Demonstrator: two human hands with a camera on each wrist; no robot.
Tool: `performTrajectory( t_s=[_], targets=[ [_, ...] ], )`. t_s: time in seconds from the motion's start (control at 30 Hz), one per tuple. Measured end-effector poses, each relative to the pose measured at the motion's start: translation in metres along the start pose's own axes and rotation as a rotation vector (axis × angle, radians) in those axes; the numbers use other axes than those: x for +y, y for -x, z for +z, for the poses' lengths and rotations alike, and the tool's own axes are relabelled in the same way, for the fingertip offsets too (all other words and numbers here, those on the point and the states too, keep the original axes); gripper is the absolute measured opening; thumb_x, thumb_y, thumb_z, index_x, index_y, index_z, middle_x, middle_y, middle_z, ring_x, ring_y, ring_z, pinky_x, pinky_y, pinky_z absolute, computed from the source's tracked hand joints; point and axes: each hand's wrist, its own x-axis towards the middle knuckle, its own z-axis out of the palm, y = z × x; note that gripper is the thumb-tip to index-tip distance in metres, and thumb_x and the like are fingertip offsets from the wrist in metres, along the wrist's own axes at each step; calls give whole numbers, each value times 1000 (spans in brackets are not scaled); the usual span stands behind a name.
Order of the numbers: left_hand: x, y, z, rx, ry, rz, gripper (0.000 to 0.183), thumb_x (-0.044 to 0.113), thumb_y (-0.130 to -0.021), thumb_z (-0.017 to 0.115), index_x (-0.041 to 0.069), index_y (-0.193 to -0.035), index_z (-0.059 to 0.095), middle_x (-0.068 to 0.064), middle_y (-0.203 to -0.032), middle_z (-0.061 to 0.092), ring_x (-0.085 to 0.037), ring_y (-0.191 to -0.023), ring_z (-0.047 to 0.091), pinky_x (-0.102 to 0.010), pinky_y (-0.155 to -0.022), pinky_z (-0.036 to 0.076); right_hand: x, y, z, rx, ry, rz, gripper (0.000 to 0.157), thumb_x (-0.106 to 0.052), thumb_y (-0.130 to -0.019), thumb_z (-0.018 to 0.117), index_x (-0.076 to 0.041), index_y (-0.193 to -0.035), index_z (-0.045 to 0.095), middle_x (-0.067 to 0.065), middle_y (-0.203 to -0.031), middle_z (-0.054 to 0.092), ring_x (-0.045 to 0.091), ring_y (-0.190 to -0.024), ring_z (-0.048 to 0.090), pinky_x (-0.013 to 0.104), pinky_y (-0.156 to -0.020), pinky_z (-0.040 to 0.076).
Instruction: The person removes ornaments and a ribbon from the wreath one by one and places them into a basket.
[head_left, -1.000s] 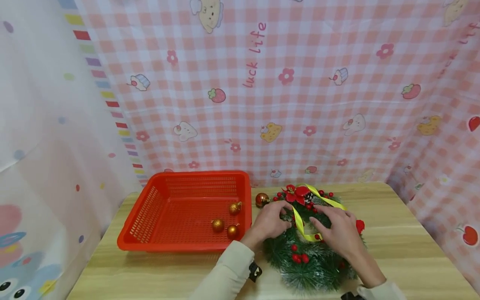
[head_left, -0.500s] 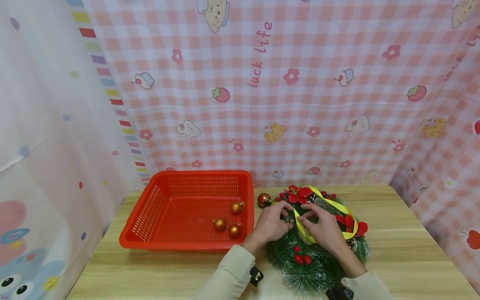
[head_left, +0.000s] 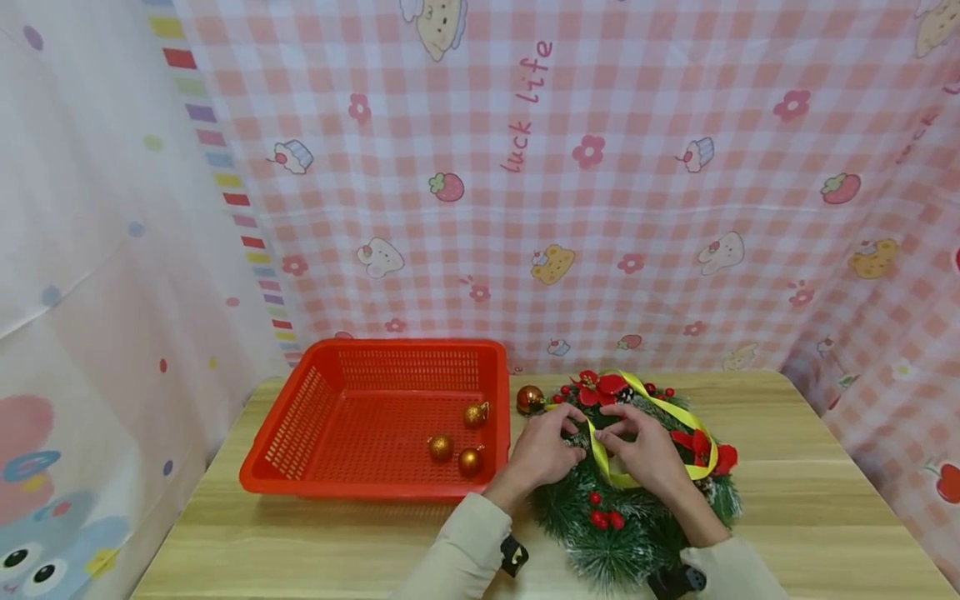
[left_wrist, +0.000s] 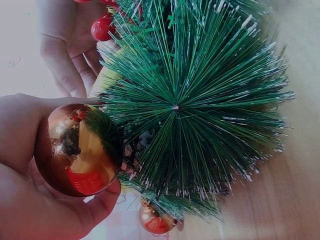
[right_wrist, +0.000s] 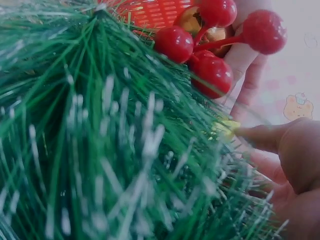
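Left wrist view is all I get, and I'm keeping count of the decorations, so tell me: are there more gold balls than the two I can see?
Observer: Yes. In the head view, three gold balls lie in the red basket.
Operator: And the right hand, what is it touching? I only catch part of it.
Observer: In the right wrist view, one of its tips touches the yellow ribbon.
Operator: Does that ribbon go any further? I get a sliver.
Observer: Yes. The head view shows it looping across the wreath, past a red flower on the right side.
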Motion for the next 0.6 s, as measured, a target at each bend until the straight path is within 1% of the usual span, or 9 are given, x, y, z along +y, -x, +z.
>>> performTrajectory(
  t_s=[0.13,0.3,0.37,0.43,0.5,0.57,0.6],
  targets=[
    [-1,1,0,-1,1,-17,34,14,-85,78,20,-115,63,0,-103,69,-18,-92,65,-33,-81,53,1,-2,0,8,11,-11,33,-8,-95,65,-4,-127,60,5,-91,73,19,-84,65,32,-63,47],
    [-3,2,1,6,3,-10,34,14,-85,78,19,-115,63,0,-104,69,-17,-88,65,-32,-78,53,0,-2,3,-17,-20,-16,34,-15,-95,67,-6,-127,60,5,-93,72,19,-84,64,32,-62,49],
    [-3,2,1,8,6,-8,34,14,-85,78,19,-115,63,-1,-104,70,-16,-87,65,-31,-77,53,0,-3,4,-17,-33,-20,33,-15,-95,67,-6,-126,60,6,-93,71,20,-85,63,32,-61,50],
    [-4,2,1,6,14,-8,34,14,-85,78,18,-115,63,-2,-105,69,-13,-83,65,-29,-75,53,-1,-3,5,0,-34,-26,31,-12,-95,67,-6,-125,61,6,-92,72,22,-87,63,31,-59,50],
    [-4,2,2,5,23,-11,33,13,-86,77,18,-115,63,-2,-106,69,-10,-78,64,-27,-72,52,-2,-3,5,25,-22,-30,30,-10,-95,66,-5,-124,61,6,-91,72,24,-91,63,30,-60,49],
    [-3,2,2,5,27,-13,33,13,-86,77,18,-115,63,-2,-106,69,-8,-74,63,-26,-70,52,-1,-4,3,57,-14,-32,28,-8,-95,65,-5,-123,62,6,-90,72,27,-95,63,33,-67,49],
    [-3,1,2,6,24,-14,33,13,-86,77,18,-115,63,-1,-106,69,-8,-75,63,-26,-71,52,-1,-4,2,74,-13,-33,28,-7,-95,65,-5,-123,62,6,-91,73,27,-95,64,33,-69,49]
  ],
)
